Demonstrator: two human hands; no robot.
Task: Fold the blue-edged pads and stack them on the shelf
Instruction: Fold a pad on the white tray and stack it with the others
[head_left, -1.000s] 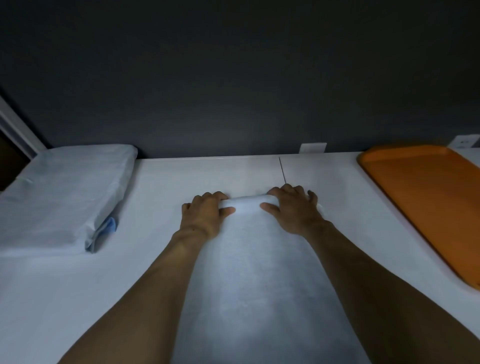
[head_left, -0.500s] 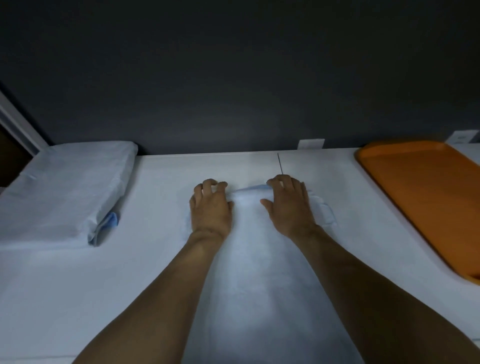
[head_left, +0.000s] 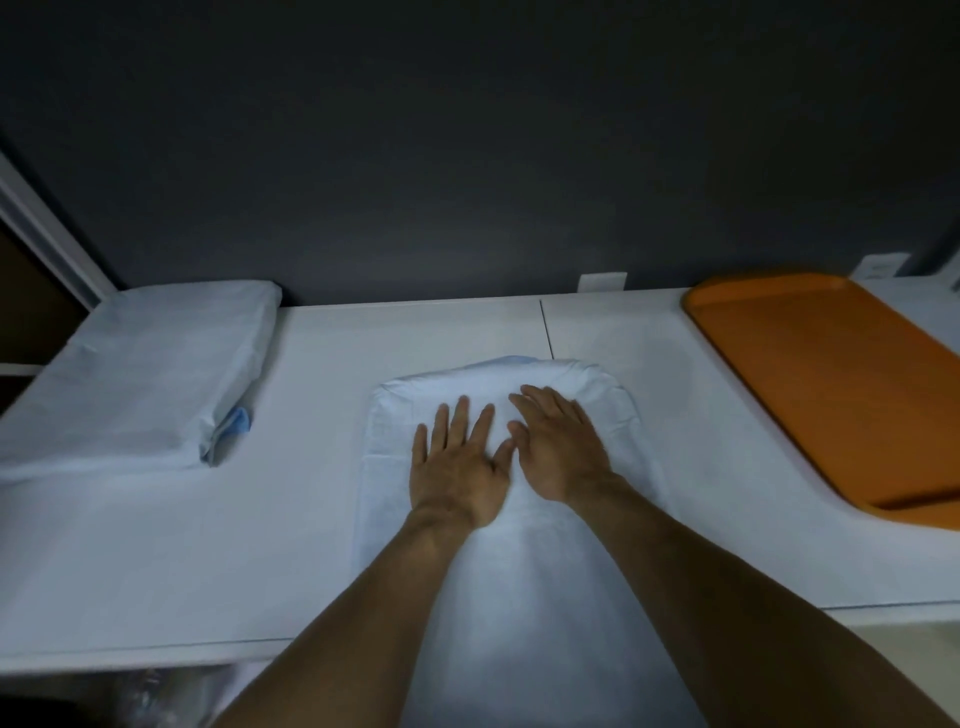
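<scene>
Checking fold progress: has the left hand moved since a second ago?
Yes. The left hand drew back toward the person, away from the counter seam, and lies flat on the pad.

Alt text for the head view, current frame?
A person's left hand and right hand press flat, side by side, on a white folded pad lying on a white tabletop. A stack of folded white pads with a blue corner showing sits at left; an orange plastic tray lies at right, before a dark wall.

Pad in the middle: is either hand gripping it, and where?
Nothing is held. The left hand and right hand lie flat, pressing on top of the pad near its far fold.
</scene>
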